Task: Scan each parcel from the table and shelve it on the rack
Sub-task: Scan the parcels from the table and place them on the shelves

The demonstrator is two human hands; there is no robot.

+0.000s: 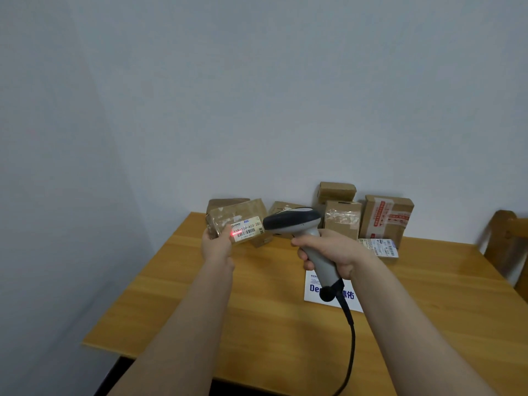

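The parcel point(239, 221), a small taped brown box, is held above the far left part of the worktop point(257, 315). The left hand point(217, 247) grips it by its left end. Its white label point(247, 230) faces the camera, and a red line of light lies across the label's left edge. Just right of it, the scanner point(294, 220) points its dark head at the label. The right hand point(333, 252) is wrapped round the scanner's grey handle, and a black cable point(352, 338) hangs from the butt. Under the handle a white card point(314, 291) with blue print lies on the worktop. More boxes point(341, 217) stand along the wall point(257, 95) behind. A chair point(505, 238) shows at the right edge.
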